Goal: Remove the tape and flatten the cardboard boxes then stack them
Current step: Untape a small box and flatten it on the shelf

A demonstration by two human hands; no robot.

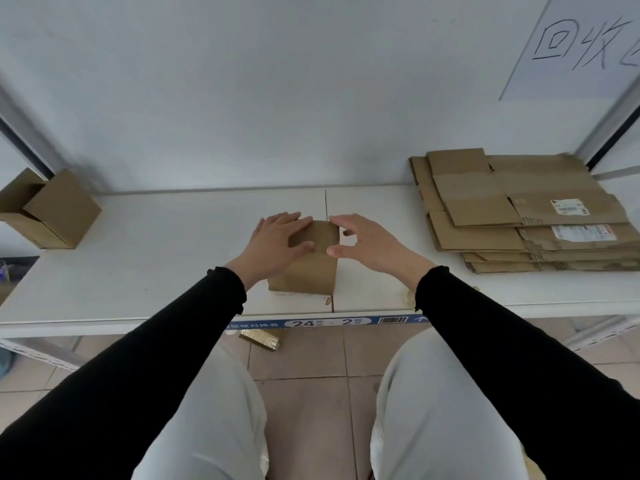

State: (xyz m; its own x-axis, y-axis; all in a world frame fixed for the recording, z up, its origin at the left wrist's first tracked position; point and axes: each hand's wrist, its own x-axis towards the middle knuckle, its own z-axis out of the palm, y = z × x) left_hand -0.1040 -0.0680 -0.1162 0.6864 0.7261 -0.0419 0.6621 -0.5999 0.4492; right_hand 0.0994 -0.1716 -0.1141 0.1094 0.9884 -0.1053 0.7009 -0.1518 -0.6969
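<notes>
A small brown cardboard box (308,271) stands upright on the white shelf (173,258) near its front edge, in the middle. My left hand (277,242) lies over the box's top, its fingers spread across the top and its thumb on the near face. My right hand (367,242) hovers at the box's right top corner with its fingers spread and slightly bent; whether the fingertips touch the box I cannot tell. At the right of the shelf sits a stack of flattened boxes (519,209) with shipping labels. No tape can be made out on the box.
An opened cardboard box (48,209) stands at the shelf's far left. A white wall closes the back. A blue label strip (322,322) runs along the front edge. A scrap of cardboard (263,339) lies on the tiled floor below, between my knees.
</notes>
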